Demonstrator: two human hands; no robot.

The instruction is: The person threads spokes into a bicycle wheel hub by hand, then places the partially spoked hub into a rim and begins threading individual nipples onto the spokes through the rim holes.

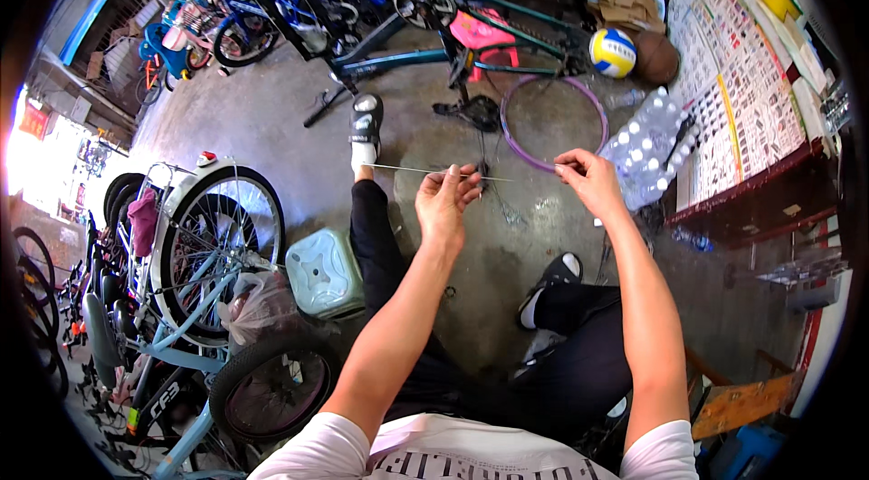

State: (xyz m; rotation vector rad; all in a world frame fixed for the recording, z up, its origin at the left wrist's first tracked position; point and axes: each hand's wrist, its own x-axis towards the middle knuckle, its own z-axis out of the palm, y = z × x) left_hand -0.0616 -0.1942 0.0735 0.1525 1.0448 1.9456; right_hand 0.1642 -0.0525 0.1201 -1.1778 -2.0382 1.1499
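Observation:
My left hand (444, 208) pinches a thin metal spoke (403, 168) between thumb and fingers. The spoke lies nearly level, its ends sticking out on both sides of the hand. To its right my right hand (590, 183) is closed in a pinch, apart from the spoke's tip; whatever its fingertips hold is too small to make out. A purple wheel rim (605, 109) lies on the floor just beyond my right hand. Several thin wires or spokes (507, 210) lie on the floor between my hands.
A teal bicycle frame (398, 62) lies ahead, a black saddle (472, 112) near it. Wrapped plastic bottles (644, 149) and a ball (613, 52) are at right, beside a chart-covered cabinet (738, 72). A pale blue stool (323, 273) and bicycles (217, 244) stand left.

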